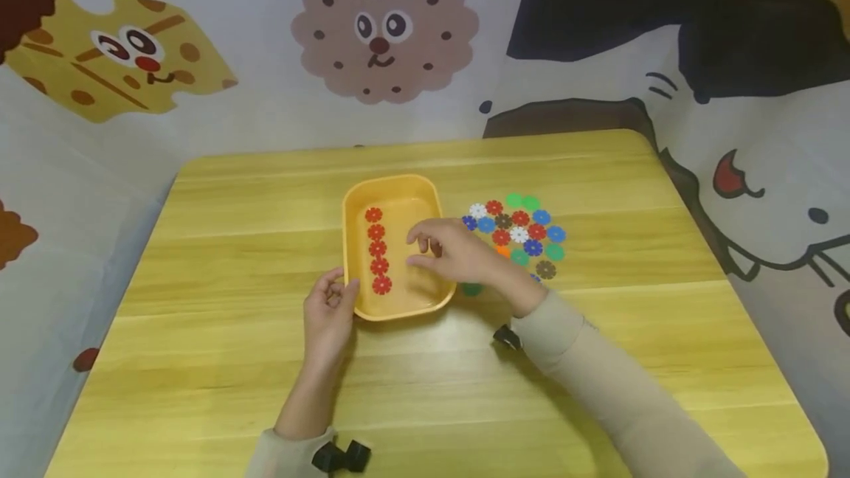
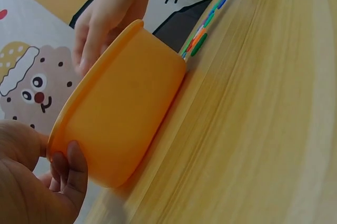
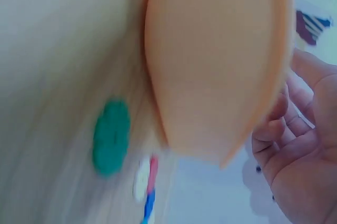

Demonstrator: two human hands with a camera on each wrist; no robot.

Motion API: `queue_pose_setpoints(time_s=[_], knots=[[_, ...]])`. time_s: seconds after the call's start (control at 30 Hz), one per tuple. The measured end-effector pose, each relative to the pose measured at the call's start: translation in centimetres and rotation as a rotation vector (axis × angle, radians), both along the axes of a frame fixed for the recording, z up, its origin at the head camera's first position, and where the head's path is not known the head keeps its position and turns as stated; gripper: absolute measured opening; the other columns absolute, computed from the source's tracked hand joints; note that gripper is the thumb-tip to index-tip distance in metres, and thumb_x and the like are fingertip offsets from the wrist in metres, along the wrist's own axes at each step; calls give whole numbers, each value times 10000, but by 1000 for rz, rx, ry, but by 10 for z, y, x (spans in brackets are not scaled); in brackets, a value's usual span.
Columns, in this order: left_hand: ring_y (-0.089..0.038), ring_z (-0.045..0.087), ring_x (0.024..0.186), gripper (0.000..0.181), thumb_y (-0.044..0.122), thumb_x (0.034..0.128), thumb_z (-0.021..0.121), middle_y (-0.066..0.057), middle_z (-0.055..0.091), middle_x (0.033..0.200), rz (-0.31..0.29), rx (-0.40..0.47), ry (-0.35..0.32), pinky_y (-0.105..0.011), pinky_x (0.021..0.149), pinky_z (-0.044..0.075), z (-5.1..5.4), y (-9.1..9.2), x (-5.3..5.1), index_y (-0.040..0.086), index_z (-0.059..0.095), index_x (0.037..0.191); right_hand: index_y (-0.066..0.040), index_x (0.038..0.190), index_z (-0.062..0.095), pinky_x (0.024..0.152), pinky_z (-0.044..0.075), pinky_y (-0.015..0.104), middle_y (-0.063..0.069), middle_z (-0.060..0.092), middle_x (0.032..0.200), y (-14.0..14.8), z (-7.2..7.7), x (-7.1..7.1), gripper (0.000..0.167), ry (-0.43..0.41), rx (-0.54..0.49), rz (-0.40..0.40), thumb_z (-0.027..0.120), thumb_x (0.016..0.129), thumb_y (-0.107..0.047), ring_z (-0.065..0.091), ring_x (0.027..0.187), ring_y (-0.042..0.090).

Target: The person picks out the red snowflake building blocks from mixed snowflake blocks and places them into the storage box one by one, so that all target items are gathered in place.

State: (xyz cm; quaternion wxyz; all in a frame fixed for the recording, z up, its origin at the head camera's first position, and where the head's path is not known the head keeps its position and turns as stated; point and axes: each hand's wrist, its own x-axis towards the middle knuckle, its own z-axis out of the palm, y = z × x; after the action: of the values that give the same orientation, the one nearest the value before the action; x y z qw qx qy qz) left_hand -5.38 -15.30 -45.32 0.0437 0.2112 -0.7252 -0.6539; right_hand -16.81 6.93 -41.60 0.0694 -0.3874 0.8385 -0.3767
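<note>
A yellow plastic tub stands on the table, holding several red snowflake discs in a column down its left side. At the tub's near left corner, my left hand grips the rim between thumb and fingers; the left wrist view shows its fingertips against the outer wall. My right hand hovers over the tub's right half, fingers bent and thumb apart, with nothing visible between them. In the right wrist view, the tub's rim hides part of those fingers.
Right of the tub lies a loose spread of snowflake discs in blue, green, white, red, brown and orange. One green disc lies close to the tub's right wall. A cartoon-printed wall rises behind the wooden table.
</note>
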Motion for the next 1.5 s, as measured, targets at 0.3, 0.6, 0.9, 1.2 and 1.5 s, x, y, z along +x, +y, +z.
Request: queue_pose_setpoints(time_s=[0.3, 0.6, 0.9, 1.2, 1.5], knots=[[-64, 516, 639, 339, 131, 999, 651, -59, 531, 904, -18, 1, 7, -167, 512, 478, 2, -2, 1, -2, 586, 1303, -35, 1100, 701, 592, 494, 271, -6, 624, 833, 55, 5, -12, 212, -40, -85, -167, 747, 938, -163, 551, 688, 157], [-75, 538, 649, 356, 135, 1001, 648, -60, 544, 910, -18, 5, -8, -187, 536, 520, 2, -2, 1, 0, 573, 1321, -13, 1073, 688, 628, 513, 284, 26, 625, 810, 94, -10, -26, 174, -33, -3, -256, 719, 953, -136, 564, 708, 178], [-86, 531, 667, 368, 151, 1006, 641, -63, 541, 924, -24, 7, -14, -188, 542, 517, 3, -2, 0, 1, 562, 1333, -14, 1108, 693, 656, 524, 330, 30, 631, 837, 114, -25, -35, 171, -83, 150, -283, 692, 966, -109, 571, 739, 192], [-64, 486, 650, 353, 144, 1009, 636, -53, 521, 917, -24, 7, -5, -155, 513, 453, 2, -2, -1, 0, 566, 1324, -32, 1041, 673, 743, 539, 362, 70, 633, 895, 122, -29, -39, 128, -141, 240, -317, 726, 932, -73, 578, 818, 230], [-70, 498, 652, 320, 113, 1003, 634, -70, 525, 913, -13, -1, 11, -156, 523, 474, -3, -1, 0, 3, 581, 1299, -78, 945, 652, 678, 495, 352, 49, 628, 817, 111, -29, -39, 181, -157, 318, -329, 789, 900, -187, 554, 746, 221]])
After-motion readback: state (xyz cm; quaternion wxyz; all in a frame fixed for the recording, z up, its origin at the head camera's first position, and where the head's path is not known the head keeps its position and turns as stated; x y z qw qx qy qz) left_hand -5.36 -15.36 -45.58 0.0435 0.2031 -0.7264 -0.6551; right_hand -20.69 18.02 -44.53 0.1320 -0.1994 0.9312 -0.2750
